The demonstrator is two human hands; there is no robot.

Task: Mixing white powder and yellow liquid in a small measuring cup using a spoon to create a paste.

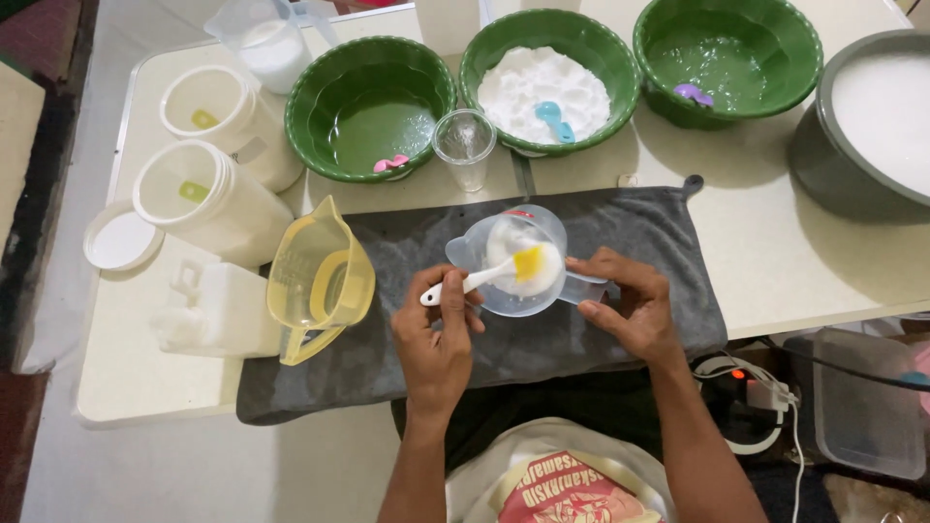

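On the far left of the pale table (804, 261), two white tubs (208, 179) are lying open on their sides, each showing a small yellow-green tag inside, with a round white lid (118, 240) lying beside them and a white jug-shaped can (218, 308) sitting just below; no readable label is showing on any of them. Next to these, a yellow pitcher (320, 281) is tipping over on the edge of the grey towel (630, 232). Over the towel the left hand (438, 339) is closing around the white handle of a yellow-tipped spatula (504, 271), whose blade is resting inside a clear measuring cup (513, 260) holding white powder or paste; the right hand (630, 300) is pinching the cup's handle to steady it. Judging by the smeared white inside, the scraping or mixing is looking partly done, with material remaining in the cup. Behind, three green bowls are standing in a row: one with liquid and a pink scoop (390, 163), one with white powder and a blue scoop (554, 118), one with liquid and a purple scoop (694, 94). A clear tumbler (465, 145) is standing between the first two, and a grey basin (872, 116) of white liquid is sitting at far right.
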